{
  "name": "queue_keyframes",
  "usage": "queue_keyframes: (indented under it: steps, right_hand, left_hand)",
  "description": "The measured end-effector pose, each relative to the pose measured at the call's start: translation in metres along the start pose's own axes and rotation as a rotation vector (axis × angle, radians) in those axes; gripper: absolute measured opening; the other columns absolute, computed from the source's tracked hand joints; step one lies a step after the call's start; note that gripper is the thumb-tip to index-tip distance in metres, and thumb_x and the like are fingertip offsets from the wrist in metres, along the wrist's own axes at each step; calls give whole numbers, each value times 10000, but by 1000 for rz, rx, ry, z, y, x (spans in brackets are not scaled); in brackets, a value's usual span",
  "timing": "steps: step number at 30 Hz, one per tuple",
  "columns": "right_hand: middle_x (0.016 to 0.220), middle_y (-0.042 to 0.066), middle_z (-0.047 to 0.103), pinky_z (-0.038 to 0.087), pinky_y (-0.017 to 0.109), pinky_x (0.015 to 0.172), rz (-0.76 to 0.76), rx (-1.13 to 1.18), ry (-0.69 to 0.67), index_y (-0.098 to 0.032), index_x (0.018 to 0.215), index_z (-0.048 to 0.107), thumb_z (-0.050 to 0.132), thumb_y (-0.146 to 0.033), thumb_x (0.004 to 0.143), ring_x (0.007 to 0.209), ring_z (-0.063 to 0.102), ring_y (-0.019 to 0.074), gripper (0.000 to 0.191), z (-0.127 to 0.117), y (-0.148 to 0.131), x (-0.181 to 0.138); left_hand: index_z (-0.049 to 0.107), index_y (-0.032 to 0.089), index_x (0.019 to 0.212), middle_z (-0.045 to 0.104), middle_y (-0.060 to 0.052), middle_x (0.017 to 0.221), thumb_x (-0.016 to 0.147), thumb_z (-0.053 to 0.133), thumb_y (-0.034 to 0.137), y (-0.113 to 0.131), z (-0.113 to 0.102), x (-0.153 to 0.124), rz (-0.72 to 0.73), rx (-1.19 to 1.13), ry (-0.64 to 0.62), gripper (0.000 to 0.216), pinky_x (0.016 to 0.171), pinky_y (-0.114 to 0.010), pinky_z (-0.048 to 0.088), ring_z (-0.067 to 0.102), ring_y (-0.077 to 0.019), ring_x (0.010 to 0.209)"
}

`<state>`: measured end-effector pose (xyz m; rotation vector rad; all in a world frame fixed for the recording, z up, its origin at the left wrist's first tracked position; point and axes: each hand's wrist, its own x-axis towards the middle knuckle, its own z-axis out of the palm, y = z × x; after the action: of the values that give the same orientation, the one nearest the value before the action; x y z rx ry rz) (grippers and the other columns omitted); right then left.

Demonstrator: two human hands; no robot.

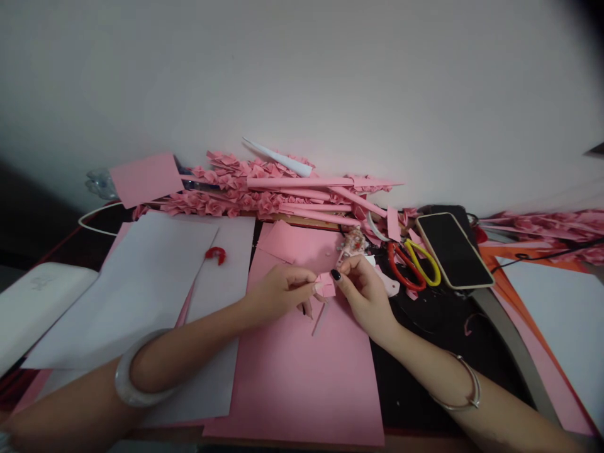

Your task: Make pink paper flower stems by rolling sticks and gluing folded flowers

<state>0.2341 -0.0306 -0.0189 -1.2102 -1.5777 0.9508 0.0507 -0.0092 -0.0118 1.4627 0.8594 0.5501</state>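
Note:
Between my two hands is a small piece of pink paper [326, 285] that looks creased, held up above a large sheet of pink paper [306, 384]. My left hand [283, 290] pinches its left side between thumb and fingers. At its upper right, the thumb and forefinger of my right hand [365, 292] grip the edge; the thumbnail is dark. A thin narrow strip [319, 319] shows just below the piece. My fingers hide part of the small paper.
White sheets [141, 283] with a red object [216, 254] lie left. Folded pink paper flowers [226, 202] and rolled pink cones [302, 182] line the wall. Scissors with red and yellow handles [423, 264] and a phone [455, 250] lie right, near more paper [561, 314].

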Motion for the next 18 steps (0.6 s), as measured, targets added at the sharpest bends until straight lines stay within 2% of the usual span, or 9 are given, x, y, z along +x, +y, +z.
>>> queue_keyframes:
  steps: [7, 18]
  right_hand:
    - [577, -67, 365, 293, 238, 489, 36, -27, -58, -207, 772, 476, 558, -205, 826, 503, 352, 102, 98, 1, 2, 0]
    - [580, -65, 380, 293, 229, 481, 15, -57, -41, -198, 735, 471, 585, -211, 806, 506, 357, 97, 135, 2, 2, -1]
  left_hand:
    - [642, 127, 806, 633, 3, 606, 844, 489, 238, -2, 0, 1, 1, -15, 32, 193, 553, -187, 484, 644, -104, 560]
    - [614, 129, 784, 600, 21, 599, 848, 475, 207, -2, 1, 2, 6, -21, 44, 171, 558, -179, 490, 646, -99, 574]
